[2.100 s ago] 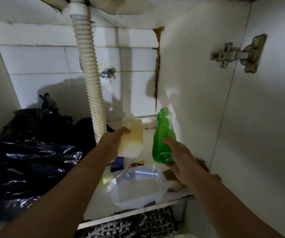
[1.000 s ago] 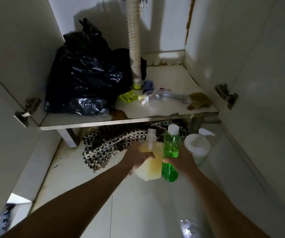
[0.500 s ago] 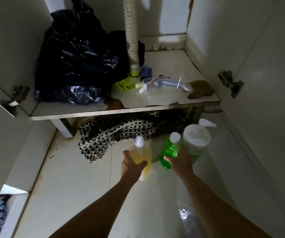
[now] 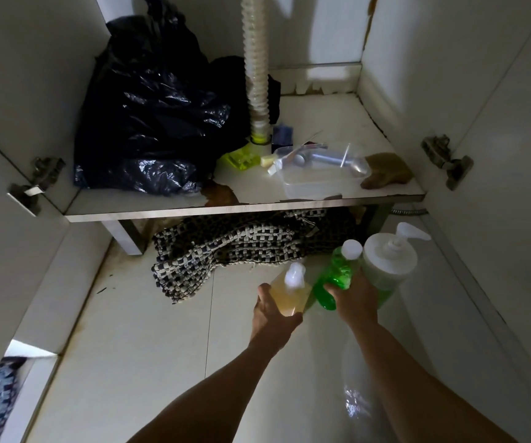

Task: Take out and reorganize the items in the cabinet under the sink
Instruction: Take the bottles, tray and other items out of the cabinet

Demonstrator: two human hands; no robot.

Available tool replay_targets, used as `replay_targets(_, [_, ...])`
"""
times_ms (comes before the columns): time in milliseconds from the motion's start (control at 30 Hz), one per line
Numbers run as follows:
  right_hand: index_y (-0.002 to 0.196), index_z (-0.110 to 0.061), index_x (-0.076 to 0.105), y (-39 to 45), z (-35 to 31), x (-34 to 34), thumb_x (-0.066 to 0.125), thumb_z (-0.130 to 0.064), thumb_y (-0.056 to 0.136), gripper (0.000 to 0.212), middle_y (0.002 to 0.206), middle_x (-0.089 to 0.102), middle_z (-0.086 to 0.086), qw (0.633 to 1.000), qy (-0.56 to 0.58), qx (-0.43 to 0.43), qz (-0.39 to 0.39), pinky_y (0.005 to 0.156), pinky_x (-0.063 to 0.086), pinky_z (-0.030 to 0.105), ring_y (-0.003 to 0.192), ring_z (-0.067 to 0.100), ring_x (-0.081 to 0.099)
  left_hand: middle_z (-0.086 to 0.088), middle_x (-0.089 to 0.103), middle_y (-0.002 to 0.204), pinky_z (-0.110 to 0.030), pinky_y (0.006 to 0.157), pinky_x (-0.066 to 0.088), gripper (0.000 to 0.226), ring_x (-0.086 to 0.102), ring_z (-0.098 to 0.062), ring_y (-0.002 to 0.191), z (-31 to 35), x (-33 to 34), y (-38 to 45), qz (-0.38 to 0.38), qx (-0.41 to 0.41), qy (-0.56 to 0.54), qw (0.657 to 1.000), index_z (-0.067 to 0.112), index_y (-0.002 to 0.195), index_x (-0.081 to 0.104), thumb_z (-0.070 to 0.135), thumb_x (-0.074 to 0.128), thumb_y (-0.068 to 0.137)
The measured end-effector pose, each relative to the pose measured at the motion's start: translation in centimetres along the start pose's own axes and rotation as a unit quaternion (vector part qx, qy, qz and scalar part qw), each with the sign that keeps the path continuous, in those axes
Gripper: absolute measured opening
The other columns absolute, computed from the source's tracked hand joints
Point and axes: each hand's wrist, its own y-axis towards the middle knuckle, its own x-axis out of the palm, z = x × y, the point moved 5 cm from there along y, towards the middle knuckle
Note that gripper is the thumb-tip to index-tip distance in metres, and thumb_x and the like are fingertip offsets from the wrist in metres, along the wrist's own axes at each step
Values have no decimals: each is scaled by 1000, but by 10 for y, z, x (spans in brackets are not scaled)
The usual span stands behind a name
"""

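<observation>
My left hand (image 4: pixel 272 314) grips a pale yellow bottle (image 4: pixel 291 292) with a white cap, low over the floor tiles in front of the cabinet. Right beside it, my right hand (image 4: pixel 355 298) grips a green bottle (image 4: pixel 334 279) with a white cap, tilted to the left. A white pump dispenser (image 4: pixel 389 260) stands on the floor just right of the green bottle. Inside the cabinet, on the shelf (image 4: pixel 245 206), lie a clear plastic tub (image 4: pixel 318 174) with a metal part, a lime-green item (image 4: pixel 240 158), and a brown rag (image 4: pixel 385 174).
A black rubbish bag (image 4: pixel 149 123) fills the shelf's left side beside the ribbed drain hose (image 4: pixel 256 75). A black-and-white woven mat (image 4: pixel 226 251) lies bunched under the shelf. Open doors with hinges (image 4: pixel 446 161) flank both sides.
Both hands brought the two bottles out of the cabinet and down to the floor by the pump dispenser. The view swung downward. In the last half second the hands barely shifted.
</observation>
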Motion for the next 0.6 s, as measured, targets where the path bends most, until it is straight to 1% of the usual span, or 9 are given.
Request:
replay_targets(100, [123,-18,50,7,3,-10,76,-21,76,54,111,63,7,1000,-20,23,-4,90,46,37,107,30,59,-2,50,103,-29,73,47,69,50,-23,91,-6,3,-2,-6,-31,8,999,10,121,34,21,80,70])
replay_targets(167, [128,-14,45,9,1,-11,75,-21,78,58,118,60,10,998,-40,33,-30,90,43,36,112,33,56,-1,49,102,-27,72,45,67,49,-21,91,-10,8,-3,-24,-59,4,998,11,118,35,23,80,70])
replay_targets(233, [127,-9,44,6,1,-13,74,-21,79,58,119,58,11,994,-77,52,-63,85,41,33,112,33,56,0,48,101,-28,71,46,63,49,-21,90,-12,14,-4,-47,-81,-2,996,14,112,36,27,81,71])
replay_targets(333, [124,-8,50,3,7,-12,70,-25,82,50,117,60,13,970,-185,78,-138,87,45,35,109,31,57,-1,49,101,-30,67,48,71,55,-24,93,-9,20,1,-61,-106,10,992,13,117,36,34,83,68])
replay_targets(400, [107,-11,60,2,11,-10,67,-26,84,28,96,63,10,946,-243,91,-196,82,50,36,88,25,62,-4,55,103,-28,60,50,77,61,-24,83,-10,20,6,-86,-123,33,988,13,120,36,37,84,65])
replay_targets(433, [91,-13,60,1,13,-10,66,-24,85,15,82,63,8,938,-248,108,-217,69,52,33,72,21,61,-5,58,104,-23,53,49,77,61,-19,73,-11,19,7,-107,-133,55,984,12,120,36,36,85,65])
replay_targets(467, [78,-14,55,0,9,-11,63,-23,87,15,68,59,5,927,-264,116,-239,53,48,26,56,17,56,-6,60,105,-20,51,48,76,61,-16,68,-10,17,11,-138,-136,97,976,10,121,39,35,85,66])
replay_targets(533, [68,-15,47,-6,1,-9,58,-20,89,24,51,54,-1,907,-293,114,-281,39,34,17,38,10,46,-11,65,111,-22,73,53,69,68,-19,89,-9,10,16,-236,-146,224,934,3,122,52,36,83,69])
replay_targets(600, [71,-12,55,-8,-15,-8,58,-17,87,17,55,65,3,889,-300,106,-330,44,37,17,42,12,50,-18,64,119,-30,89,50,58,64,-27,107,10,-9,27,-287,-135,333,888,-2,119,60,34,77,76])
